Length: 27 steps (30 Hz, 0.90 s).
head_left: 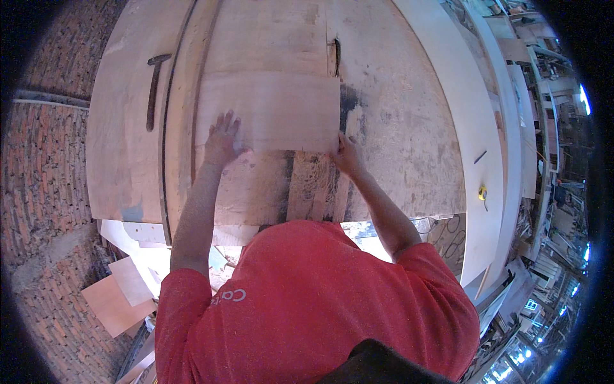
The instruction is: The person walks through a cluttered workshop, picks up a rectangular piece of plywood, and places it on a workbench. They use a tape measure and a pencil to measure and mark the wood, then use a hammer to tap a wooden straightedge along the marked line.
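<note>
A thin rectangular plywood panel point(275, 112) lies flat on a worn wooden worktable point(409, 147). My left hand point(222, 137) rests on the panel's near left part, its fingers spread and pointing away from me. At the near right corner my right hand point(345, 155) is closed, fingers curled around the panel's edge. The panel's left edge lies along a long wooden strip point(199, 83) that looks like a fence. Just beyond its far right corner, a dark curved saw blade point(336, 56) stands up through the tabletop.
A hammer point(154, 89) lies on the left board. Along the right, a long pale board point(476, 224) carries a yellow tape measure point(483, 193) and a dark pencil-like stick point(480, 157). A brick wall point(45, 166) rises at left; loose sheets point(118, 304) lie below the table.
</note>
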{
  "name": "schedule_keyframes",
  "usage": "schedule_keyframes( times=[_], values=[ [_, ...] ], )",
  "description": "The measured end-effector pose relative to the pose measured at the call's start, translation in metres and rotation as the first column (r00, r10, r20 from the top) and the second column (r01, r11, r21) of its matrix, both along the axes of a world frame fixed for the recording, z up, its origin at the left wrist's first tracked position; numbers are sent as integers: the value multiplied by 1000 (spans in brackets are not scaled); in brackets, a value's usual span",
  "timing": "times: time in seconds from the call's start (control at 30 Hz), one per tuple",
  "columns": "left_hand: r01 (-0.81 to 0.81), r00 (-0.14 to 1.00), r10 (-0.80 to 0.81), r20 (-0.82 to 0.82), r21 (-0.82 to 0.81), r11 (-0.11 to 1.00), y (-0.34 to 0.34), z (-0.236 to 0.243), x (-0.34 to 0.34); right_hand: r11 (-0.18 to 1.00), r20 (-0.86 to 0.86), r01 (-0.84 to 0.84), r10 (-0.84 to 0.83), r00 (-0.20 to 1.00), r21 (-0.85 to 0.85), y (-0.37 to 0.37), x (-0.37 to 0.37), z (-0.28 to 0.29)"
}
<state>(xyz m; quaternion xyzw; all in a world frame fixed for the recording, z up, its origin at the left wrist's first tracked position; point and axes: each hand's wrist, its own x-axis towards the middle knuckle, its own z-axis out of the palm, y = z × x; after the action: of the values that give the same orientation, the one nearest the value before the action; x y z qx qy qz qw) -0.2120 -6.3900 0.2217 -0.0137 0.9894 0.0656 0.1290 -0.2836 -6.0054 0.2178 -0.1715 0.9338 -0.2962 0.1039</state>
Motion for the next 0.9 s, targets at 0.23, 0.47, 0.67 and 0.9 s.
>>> schedule_keyframes(
  times=[0.23,0.47,0.67,0.9],
  values=[
    [5,1000,-5,1,-4,1000,-4,-1,-26,999,-98,9,-6,995,33,8,-25,-41],
    [-15,999,18,-50,63,998,-8,-2,-38,996,22,63,-64,998,59,-9,-35,1],
    [-14,1000,15,-13,52,999,-8,3,-55,991,-56,70,-64,996,114,2,-50,-39],
    [-2,1000,2,16,-31,1000,-12,-4,-72,998,-75,28,-24,997,60,-2,-68,-38]
  ],
)
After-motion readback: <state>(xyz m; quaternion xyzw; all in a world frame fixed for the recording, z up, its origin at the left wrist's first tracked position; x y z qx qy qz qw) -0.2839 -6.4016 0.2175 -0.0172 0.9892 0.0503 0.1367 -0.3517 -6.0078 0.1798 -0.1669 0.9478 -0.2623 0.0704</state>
